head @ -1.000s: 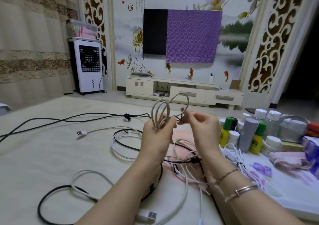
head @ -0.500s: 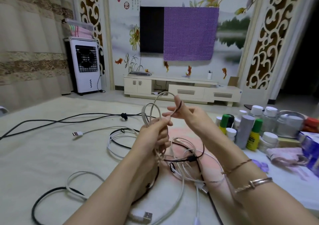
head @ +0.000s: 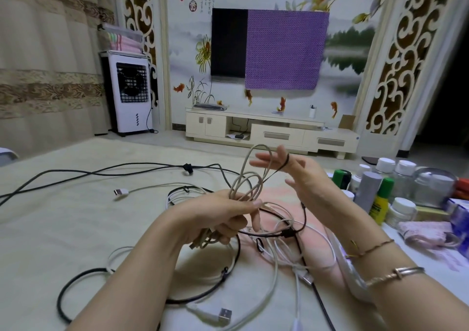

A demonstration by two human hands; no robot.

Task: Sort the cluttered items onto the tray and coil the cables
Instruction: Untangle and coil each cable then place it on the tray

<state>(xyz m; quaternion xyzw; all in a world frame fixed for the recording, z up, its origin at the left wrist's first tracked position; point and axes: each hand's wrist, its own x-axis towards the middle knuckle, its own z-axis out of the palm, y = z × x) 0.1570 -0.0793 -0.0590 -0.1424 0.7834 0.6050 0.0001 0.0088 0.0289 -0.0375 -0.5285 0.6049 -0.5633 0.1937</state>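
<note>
Gripping the coil (head: 247, 186) in my left hand (head: 223, 219); right hand (head: 302, 176), fingers spread, hooks its upright top loop.

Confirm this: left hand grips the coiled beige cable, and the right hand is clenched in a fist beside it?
Not quite. The head view shows the left hand gripping the coiled beige cable, but the right hand is open, fingers extended beside the loops.
</note>
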